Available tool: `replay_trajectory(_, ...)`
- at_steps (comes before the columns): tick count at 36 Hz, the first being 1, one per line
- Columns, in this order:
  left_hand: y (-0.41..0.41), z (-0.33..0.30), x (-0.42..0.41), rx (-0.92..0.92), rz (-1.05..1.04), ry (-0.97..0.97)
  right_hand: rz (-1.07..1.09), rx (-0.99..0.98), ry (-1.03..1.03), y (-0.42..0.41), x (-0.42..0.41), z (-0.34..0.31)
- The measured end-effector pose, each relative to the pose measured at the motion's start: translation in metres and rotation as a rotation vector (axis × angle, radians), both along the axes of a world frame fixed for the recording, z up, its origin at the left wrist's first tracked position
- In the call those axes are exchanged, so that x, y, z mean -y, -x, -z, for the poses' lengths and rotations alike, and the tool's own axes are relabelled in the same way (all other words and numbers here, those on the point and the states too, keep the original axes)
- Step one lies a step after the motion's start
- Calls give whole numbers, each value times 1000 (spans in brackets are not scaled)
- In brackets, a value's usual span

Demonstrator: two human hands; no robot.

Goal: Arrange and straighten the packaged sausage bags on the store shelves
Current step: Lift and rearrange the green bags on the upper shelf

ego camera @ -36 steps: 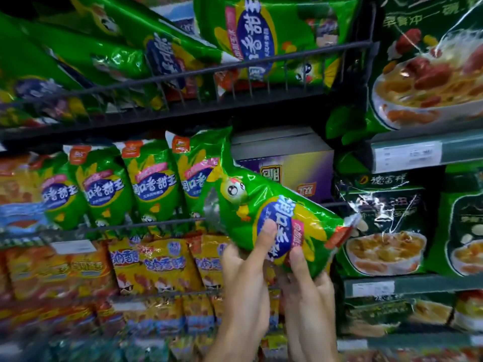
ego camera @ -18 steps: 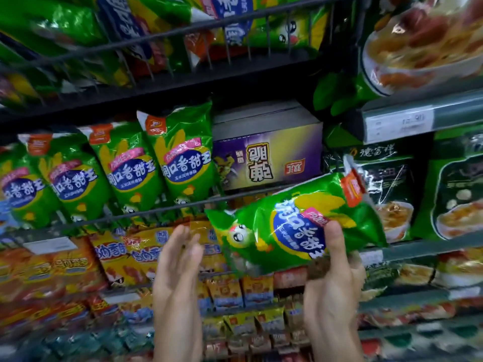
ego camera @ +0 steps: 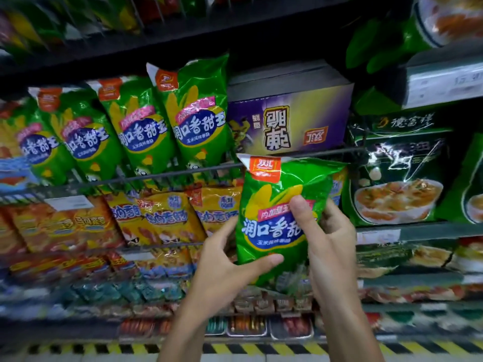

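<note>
Green sausage bag (ego camera: 281, 218) held upright in both hands, lower centre of the frame, before the shelves.

The left hand (ego camera: 227, 267) grips its lower left edge, thumb curled across the front; the right hand (ego camera: 326, 239) pinches its right side, thumb pressed on the label. Behind, at mid-left, a row of matching green bags (ego camera: 146, 129) leans behind a wire rail (ego camera: 167, 176); orange bags (ego camera: 167, 218) fill the tier below. A purple box (ego camera: 287, 121) sits at centre, farther back.

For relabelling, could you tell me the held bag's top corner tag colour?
Orange-red, on the green bag; head view.
</note>
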State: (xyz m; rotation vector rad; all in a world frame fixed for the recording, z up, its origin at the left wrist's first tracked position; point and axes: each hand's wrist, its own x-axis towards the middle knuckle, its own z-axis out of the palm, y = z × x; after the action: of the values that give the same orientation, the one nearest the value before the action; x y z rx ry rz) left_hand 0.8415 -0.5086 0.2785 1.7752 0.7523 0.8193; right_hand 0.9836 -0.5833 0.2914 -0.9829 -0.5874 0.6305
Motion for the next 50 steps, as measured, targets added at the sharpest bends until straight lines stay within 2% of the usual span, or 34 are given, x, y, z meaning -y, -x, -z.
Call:
replay_trajectory(3, 1, 1, 2, 56, -94, 46, -164, -4, -21, -4, -2, -1)
replay_trajectory(8, -3, -6, 4, 201, -137, 170, -356, 115, 31, -3, 0, 1)
replay_trajectory(13, -5, -13, 3, 234, -92, 221, -354, 167, 25, -4, -1, -5)
replay_trajectory(21, -7, -23, -15, 343, -136, 234, -305, 235, 4, -3, -13, -26)
replay_trajectory(24, -10, -32, -27, 379, -104, 232, -296, 312, 17, -5, -19, -41)
replay_trajectory(27, -14, -47, -36, 377, -11, 148, -255, 391, 35, -11, -26, -59)
replay_trajectory(30, -19, -66, -42, 334, 16, -14, -138, 447, 12, -19, -29, -78)
replay_trajectory(36, -17, -106, -57, 251, 177, -225, 26, 464, -87, -33, -33, -99)
replay_trajectory(39, -17, -112, -61, 280, 142, -350, 13, 468, -81, -38, -34, -103)
replay_trajectory(43, -21, -110, -71, 301, 172, -403, -75, 531, -2, -42, -37, -107)
replay_trajectory(47, -24, -102, -76, 255, 175, -425, 37, 629, -32, -42, -45, -111)
replay_trajectory(50, -19, -99, -88, 188, -64, -745, 134, 635, -84, -47, -54, -111)
